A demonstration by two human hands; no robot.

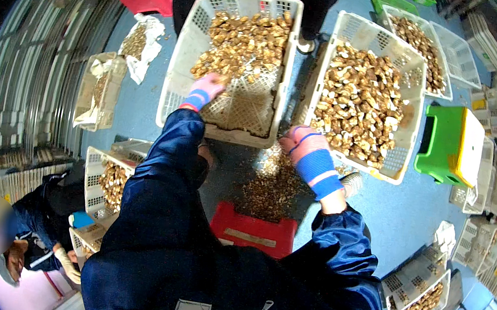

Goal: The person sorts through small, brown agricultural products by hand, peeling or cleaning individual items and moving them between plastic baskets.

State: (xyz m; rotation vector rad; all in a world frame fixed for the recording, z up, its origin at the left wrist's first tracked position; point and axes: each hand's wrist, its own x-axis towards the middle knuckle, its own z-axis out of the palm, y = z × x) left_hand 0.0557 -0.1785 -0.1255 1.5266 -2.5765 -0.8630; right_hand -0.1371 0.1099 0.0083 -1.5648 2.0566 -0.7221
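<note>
My left hand (pixel 205 89), in a striped knit wrist cover, reaches into a white plastic crate (pixel 221 132). Its fingers are curled at the near edge of a heap of brown mushrooms (pixel 248 36) and seem to pinch one. My right hand (pixel 304 143), wrapped in blue and pink knit, is closed between this crate and a second white crate (pixel 412 139) on the right. What the right fingers hold, if anything, is hidden. Brown mushrooms with pale stems (pixel 359 100) fill most of that second crate.
Trimmings (pixel 272 189) lie on the blue floor below my hands, by a red stool (pixel 251 227). A green and yellow stool (pixel 451 144) stands right. Another person sits beyond the crates; a co-worker's gloved hand (pixel 68 263) shows lower left. More crates line both sides.
</note>
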